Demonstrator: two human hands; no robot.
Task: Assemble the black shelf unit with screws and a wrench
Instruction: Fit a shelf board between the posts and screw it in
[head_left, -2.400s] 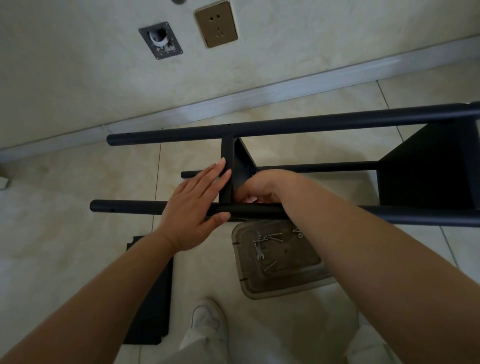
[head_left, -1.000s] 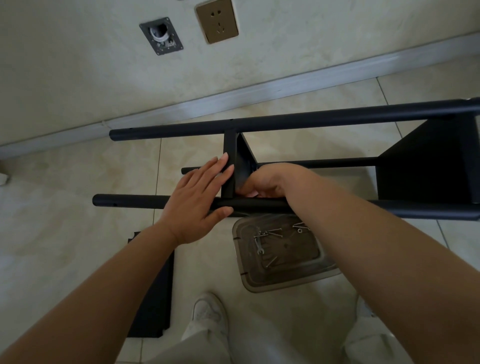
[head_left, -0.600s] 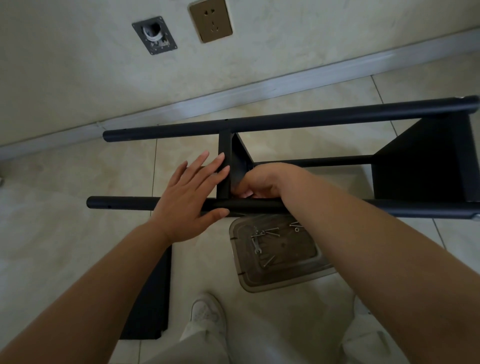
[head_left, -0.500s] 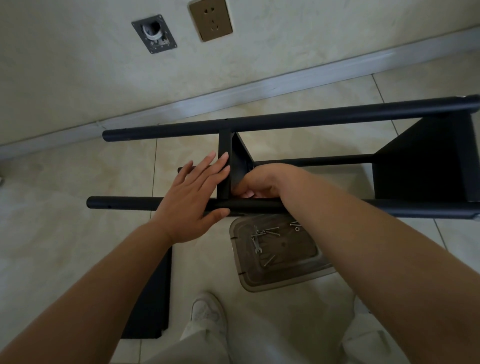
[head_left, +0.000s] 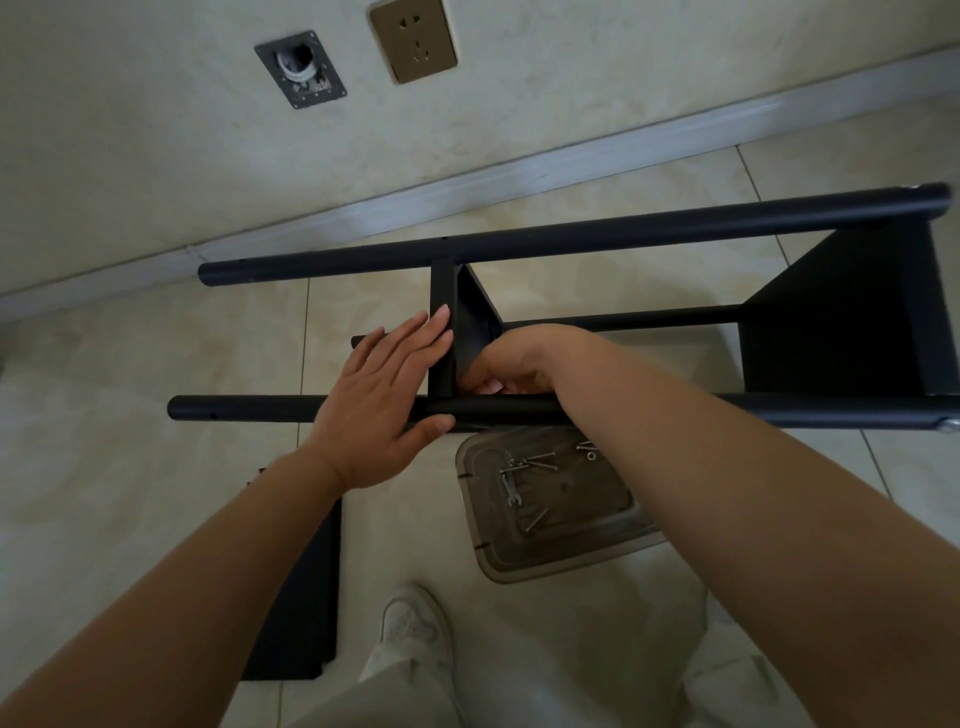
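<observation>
While the black metal shelf unit (head_left: 571, 239) lies on its side on the tiled floor, you have two shelf panels mounted between its tubes; a third black panel (head_left: 296, 597) waits by your foot. Your left hand (head_left: 384, 410) presses flat, fingers straight, exactly as half a second ago. Your right hand (head_left: 514, 364) curls at the joint; contents hidden. The small steel wrench (head_left: 511, 486) lies unused in the clear plastic tray (head_left: 597, 551).

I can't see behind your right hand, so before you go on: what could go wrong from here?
1. The right hand works curled behind the near pole, hidden; a screw could go in crooked unseen.
2. The left hand only lies flat against the shelf panel, so it may shift.
3. The tray sits by your shoe; a step could scatter screws.
</observation>
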